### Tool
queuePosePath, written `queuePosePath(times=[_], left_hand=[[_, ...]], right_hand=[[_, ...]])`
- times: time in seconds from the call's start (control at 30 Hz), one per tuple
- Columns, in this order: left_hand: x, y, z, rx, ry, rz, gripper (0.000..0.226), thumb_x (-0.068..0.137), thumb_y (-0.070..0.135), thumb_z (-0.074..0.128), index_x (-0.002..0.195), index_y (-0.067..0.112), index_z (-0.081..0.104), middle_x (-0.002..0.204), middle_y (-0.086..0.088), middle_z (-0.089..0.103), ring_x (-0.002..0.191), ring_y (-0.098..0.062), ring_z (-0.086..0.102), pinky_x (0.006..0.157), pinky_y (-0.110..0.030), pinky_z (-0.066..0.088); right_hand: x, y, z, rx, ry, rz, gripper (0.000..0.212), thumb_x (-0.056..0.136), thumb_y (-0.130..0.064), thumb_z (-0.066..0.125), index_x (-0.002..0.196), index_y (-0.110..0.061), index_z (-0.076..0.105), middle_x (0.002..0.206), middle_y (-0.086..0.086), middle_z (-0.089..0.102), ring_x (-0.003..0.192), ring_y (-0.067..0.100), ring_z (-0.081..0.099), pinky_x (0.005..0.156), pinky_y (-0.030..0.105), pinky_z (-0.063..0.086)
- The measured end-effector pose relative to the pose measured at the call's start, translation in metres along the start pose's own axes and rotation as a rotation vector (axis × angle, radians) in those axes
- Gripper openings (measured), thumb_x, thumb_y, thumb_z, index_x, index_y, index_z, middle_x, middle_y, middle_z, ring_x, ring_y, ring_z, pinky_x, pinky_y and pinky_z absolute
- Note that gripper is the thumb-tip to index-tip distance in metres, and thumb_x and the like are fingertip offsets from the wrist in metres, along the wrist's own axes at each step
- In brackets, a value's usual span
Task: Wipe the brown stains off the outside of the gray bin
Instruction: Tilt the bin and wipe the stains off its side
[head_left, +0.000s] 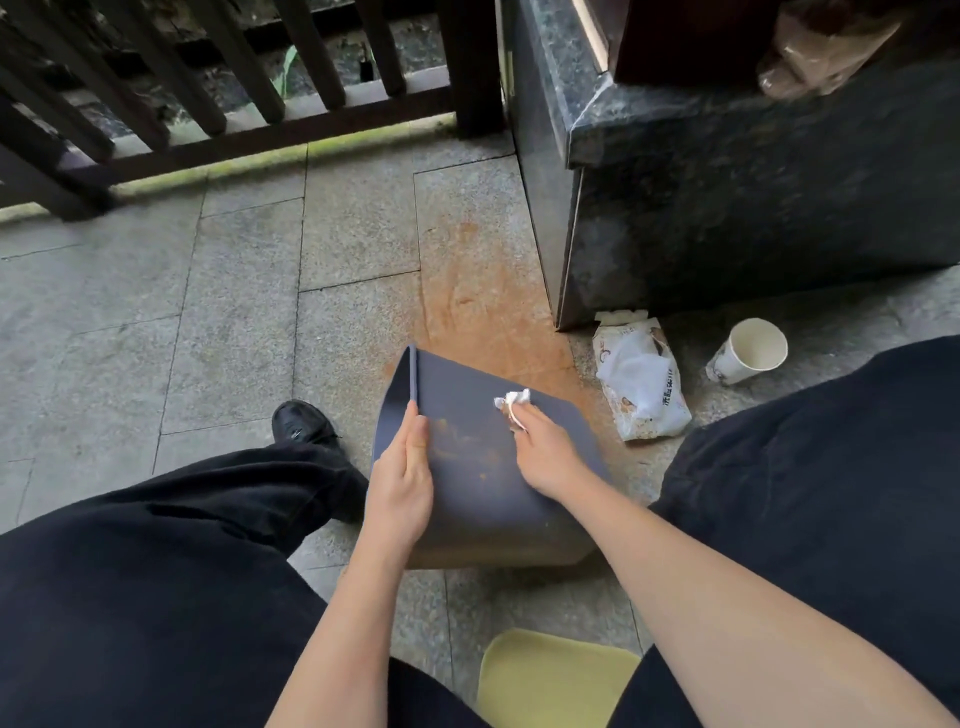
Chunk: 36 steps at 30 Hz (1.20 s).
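The gray bin (483, 499) lies on its side on the stone floor, open end toward the upper left. Brown stains (457, 434) smear its upper outside wall. My left hand (402, 480) grips the bin near its rim, fingers curled over the left edge. My right hand (545, 449) holds a crumpled white wipe (511, 402), soiled brown underneath, and presses it on the bin's wall to the right of the stains.
A pack of wet wipes (641, 382) and a paper cup (748, 351) lie on the floor to the right. A dark stone block (727, 208) stands behind them. A brown patch (483, 291) stains the floor. My legs flank the bin; a yellow cushion (550, 675) lies below.
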<state>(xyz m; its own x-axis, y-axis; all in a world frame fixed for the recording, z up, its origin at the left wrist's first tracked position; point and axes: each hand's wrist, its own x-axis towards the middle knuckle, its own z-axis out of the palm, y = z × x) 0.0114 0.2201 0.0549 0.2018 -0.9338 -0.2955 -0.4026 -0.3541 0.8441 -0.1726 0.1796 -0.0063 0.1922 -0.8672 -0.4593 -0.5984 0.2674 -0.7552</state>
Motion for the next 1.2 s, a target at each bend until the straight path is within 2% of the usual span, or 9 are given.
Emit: queuePosePath(times=[0.07,0.17,0.27,0.33,0.5,0.57,0.7,1.03,1.2], left_hand=[[0.008,0.001,-0.004,-0.018,-0.020,-0.015,0.067,0.097,0.064,0.027,0.149,0.026,0.047,0.146,0.018,0.049,0.131,0.012,0.040,0.110,-0.013,0.029],[0.015,0.000,-0.006,-0.031,-0.016,-0.011,0.049,0.101,0.057,0.028,0.140,0.038,0.050,0.122,0.044,0.055,0.115,0.028,0.042,0.088,0.005,0.030],[0.018,0.000,-0.006,-0.025,0.006,-0.012,0.053,0.102,0.055,0.028,0.144,0.031,0.048,0.110,0.055,0.047,0.110,0.036,0.036,0.085,0.008,0.026],[0.020,0.001,-0.005,-0.006,-0.011,0.003,0.049,0.102,0.056,0.027,0.143,0.035,0.045,0.105,0.059,0.046,0.109,0.036,0.036,0.084,0.009,0.025],[0.021,0.001,-0.007,0.018,-0.032,0.028,0.076,0.091,0.078,0.023,0.148,0.033,0.043,0.129,0.045,0.046,0.118,0.030,0.035,0.089,0.007,0.024],[0.021,0.002,-0.007,0.054,-0.046,0.024,0.088,0.086,0.083,0.020,0.153,0.029,0.037,0.140,0.033,0.040,0.119,0.030,0.033,0.090,0.007,0.022],[0.021,0.006,-0.005,0.077,-0.042,0.075,0.077,0.092,0.071,0.026,0.156,0.029,0.027,0.122,0.039,0.034,0.099,0.043,0.030,0.081,0.009,0.023],[0.023,0.007,-0.005,0.103,-0.011,0.087,0.059,0.100,0.056,0.035,0.154,0.031,0.034,0.109,0.048,0.037,0.092,0.042,0.035,0.076,0.010,0.025],[0.025,0.012,-0.005,0.167,-0.018,0.142,0.063,0.092,0.073,0.029,0.150,0.049,0.032,0.075,0.036,0.055,0.077,0.025,0.054,0.070,0.000,0.039]], right_hand=[[0.006,-0.016,0.008,-0.126,-0.021,-0.097,0.048,0.103,-0.012,0.034,0.150,-0.022,0.037,0.162,-0.003,0.025,0.147,0.021,0.025,0.115,0.036,0.027],[0.013,-0.037,0.017,-0.122,-0.014,-0.199,0.049,0.100,-0.009,0.038,0.148,-0.018,0.042,0.157,-0.002,0.036,0.144,0.019,0.028,0.112,0.034,0.031],[0.020,-0.032,0.012,-0.053,0.006,-0.166,0.045,0.093,0.003,0.038,0.128,-0.017,0.057,0.142,0.000,0.052,0.132,0.029,0.043,0.096,0.035,0.041],[0.025,-0.025,0.007,-0.103,-0.014,-0.087,0.055,0.092,0.004,0.036,0.137,-0.023,0.052,0.151,-0.007,0.043,0.139,0.028,0.037,0.102,0.039,0.041],[0.025,-0.032,0.010,-0.079,0.015,-0.052,0.061,0.088,0.005,0.038,0.138,-0.027,0.053,0.156,-0.012,0.037,0.137,0.027,0.040,0.092,0.029,0.042],[0.015,-0.041,0.011,-0.037,0.016,-0.089,0.062,0.088,0.007,0.040,0.140,-0.026,0.053,0.155,-0.012,0.038,0.140,0.019,0.038,0.099,0.023,0.037],[-0.016,-0.074,0.019,0.032,-0.046,-0.330,0.063,0.088,0.006,0.042,0.144,-0.021,0.049,0.155,-0.009,0.040,0.143,0.012,0.035,0.115,0.024,0.032],[-0.064,-0.056,0.023,-0.189,0.093,-0.641,0.062,0.079,0.017,0.046,0.138,0.001,0.053,0.150,0.014,0.045,0.145,0.022,0.035,0.119,0.036,0.029],[-0.048,-0.058,0.018,-0.186,0.020,-0.559,0.072,0.078,0.019,0.042,0.145,-0.008,0.046,0.158,0.005,0.034,0.150,0.016,0.022,0.122,0.038,0.020]])
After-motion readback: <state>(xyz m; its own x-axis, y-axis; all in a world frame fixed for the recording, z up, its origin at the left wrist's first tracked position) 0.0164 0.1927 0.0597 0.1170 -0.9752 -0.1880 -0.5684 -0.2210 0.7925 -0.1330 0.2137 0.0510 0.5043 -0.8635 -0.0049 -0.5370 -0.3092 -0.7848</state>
